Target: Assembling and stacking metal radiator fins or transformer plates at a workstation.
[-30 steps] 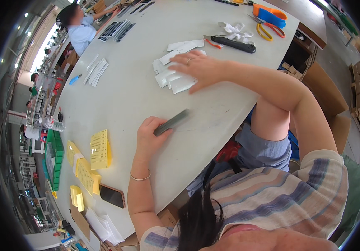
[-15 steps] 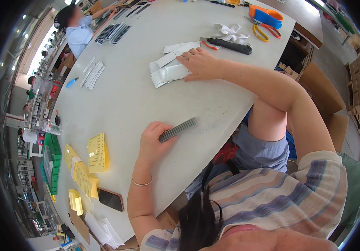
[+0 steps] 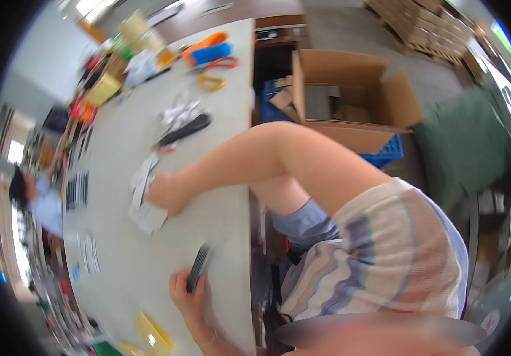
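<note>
My left hand (image 3: pixel 189 298) is closed around one end of a stack of thin dark strips (image 3: pixel 198 268), held tilted just over the table. The free end of the stack is blurred. Farther off, my right hand (image 3: pixel 167 193) is on a loose pile of flat white strips (image 3: pixel 149 218); its fingers are smeared and partly hidden, so I cannot make out their grip. Just beyond that pile lies a black-handled utility knife (image 3: pixel 191 129), beside crumpled white gloves (image 3: pixel 181 111).
Scissors with red and yellow handles (image 3: pixel 212 82) lie by an orange and blue holder (image 3: pixel 209 50). More white strips (image 3: pixel 91 254) and a yellow perforated piece (image 3: pixel 153 333) sit leftward. An open cardboard box (image 3: pixel 350 89) stands past the table's right edge. Another person (image 3: pixel 45 202) works across the table.
The whole view has swung to the right, bringing the open box into sight. My left hand keeps the dark strips; my right hand stays at the white pile, its fingers now more blurred.
</note>
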Available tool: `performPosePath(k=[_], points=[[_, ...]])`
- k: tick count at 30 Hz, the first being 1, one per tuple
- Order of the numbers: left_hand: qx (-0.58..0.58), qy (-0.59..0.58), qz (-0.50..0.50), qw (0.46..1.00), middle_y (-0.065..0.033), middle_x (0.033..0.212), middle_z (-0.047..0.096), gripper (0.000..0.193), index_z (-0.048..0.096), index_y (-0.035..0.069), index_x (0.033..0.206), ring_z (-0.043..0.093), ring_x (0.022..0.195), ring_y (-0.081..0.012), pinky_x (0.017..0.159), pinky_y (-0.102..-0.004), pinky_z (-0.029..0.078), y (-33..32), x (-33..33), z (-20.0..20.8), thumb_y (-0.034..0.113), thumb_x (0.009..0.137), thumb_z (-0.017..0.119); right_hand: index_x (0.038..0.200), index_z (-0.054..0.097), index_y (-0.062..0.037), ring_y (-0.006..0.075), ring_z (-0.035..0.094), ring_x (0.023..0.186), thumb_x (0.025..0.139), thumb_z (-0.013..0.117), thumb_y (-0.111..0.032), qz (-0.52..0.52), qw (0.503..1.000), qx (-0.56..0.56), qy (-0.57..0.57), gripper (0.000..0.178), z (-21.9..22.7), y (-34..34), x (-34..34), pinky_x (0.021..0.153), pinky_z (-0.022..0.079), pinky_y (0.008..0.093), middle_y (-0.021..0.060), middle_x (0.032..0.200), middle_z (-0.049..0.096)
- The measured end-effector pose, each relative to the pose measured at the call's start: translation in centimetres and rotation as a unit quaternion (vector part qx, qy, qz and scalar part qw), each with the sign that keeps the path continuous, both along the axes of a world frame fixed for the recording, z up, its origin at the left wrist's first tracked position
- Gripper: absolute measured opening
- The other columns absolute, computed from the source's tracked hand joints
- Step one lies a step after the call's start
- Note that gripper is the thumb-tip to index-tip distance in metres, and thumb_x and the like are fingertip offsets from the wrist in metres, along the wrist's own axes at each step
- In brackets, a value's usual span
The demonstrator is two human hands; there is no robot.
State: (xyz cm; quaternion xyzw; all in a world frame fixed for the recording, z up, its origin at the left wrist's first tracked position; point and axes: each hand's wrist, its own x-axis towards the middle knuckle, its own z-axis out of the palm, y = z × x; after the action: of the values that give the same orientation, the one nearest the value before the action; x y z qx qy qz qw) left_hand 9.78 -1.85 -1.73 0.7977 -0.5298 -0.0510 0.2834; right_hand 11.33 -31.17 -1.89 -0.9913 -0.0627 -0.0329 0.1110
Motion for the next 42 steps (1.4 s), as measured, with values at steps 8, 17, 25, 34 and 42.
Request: performPosePath(k=[8,17,25,34,42], points=[[-0.004,-0.113,-0.043,0.993,-0.0130,0.088,0.059,0.029,0.060,0.003,0.093,0.059,0.080,-0.0323,0.070,-0.0398,0.049,-1.0,-0.5,-0.9,0.006,0.068,0.075,0.101,0.058,0.0081,0.0319,0.062,0.093,0.063,0.073,-0.040,-0.005,0.999,0.051,0.016,0.063,-0.5,0.8,-1.5,0.070,0.052,0.0398,0.0166,0.097,0.064],[0.007,-0.178,-0.055,0.982,-0.0142,0.090,0.060,0.032,0.061,0.002,0.096,0.059,0.080,-0.0331,0.070,-0.0415,0.049,-0.9,-0.4,-1.1,0.009,0.068,0.076,0.088,0.068,0.0024,0.0288,0.062,0.091,0.068,0.070,-0.044,-0.007,0.996,0.079,0.030,0.050,-0.9,0.9,-1.8,0.070,0.052,0.0396,0.0141,0.095,0.065],[0.024,-0.244,-0.057,0.968,-0.0130,0.102,0.059,0.031,0.064,0.006,0.095,0.053,0.103,-0.0340,0.085,-0.0438,0.045,-1.1,-0.5,-0.2,0.012,0.067,0.076,0.081,0.069,-0.0011,0.0237,0.062,0.073,0.073,0.067,-0.048,-0.017,0.946,0.285,0.152,0.048,1.0,0.6,-3.6,0.061,0.047,0.0396,0.0114,0.079,0.066],[-0.015,-0.423,0.003,0.906,-0.0164,0.140,0.043,0.026,0.067,0.010,0.093,0.035,0.128,-0.0402,0.102,-0.0529,0.029,-1.0,-1.7,-0.2,0.023,0.070,0.072,0.081,0.065,-0.0069,0.0188,0.056,0.059,0.074,0.064,-0.050,0.121,0.816,0.441,0.353,0.044,0.6,6.3,-5.6,0.050,0.042,0.0337,0.0063,0.075,0.061],[-0.010,-0.367,-0.048,0.929,-0.0150,0.121,0.053,0.026,0.064,0.007,0.098,0.049,0.110,-0.0369,0.093,-0.0488,0.037,-0.8,-0.6,-0.6,0.015,0.074,0.069,0.094,0.069,0.0031,0.0288,0.063,0.084,0.073,0.061,-0.060,0.136,0.890,0.329,0.286,0.067,-0.9,7.1,-3.8,0.068,0.051,0.0386,0.0185,0.088,0.067]])
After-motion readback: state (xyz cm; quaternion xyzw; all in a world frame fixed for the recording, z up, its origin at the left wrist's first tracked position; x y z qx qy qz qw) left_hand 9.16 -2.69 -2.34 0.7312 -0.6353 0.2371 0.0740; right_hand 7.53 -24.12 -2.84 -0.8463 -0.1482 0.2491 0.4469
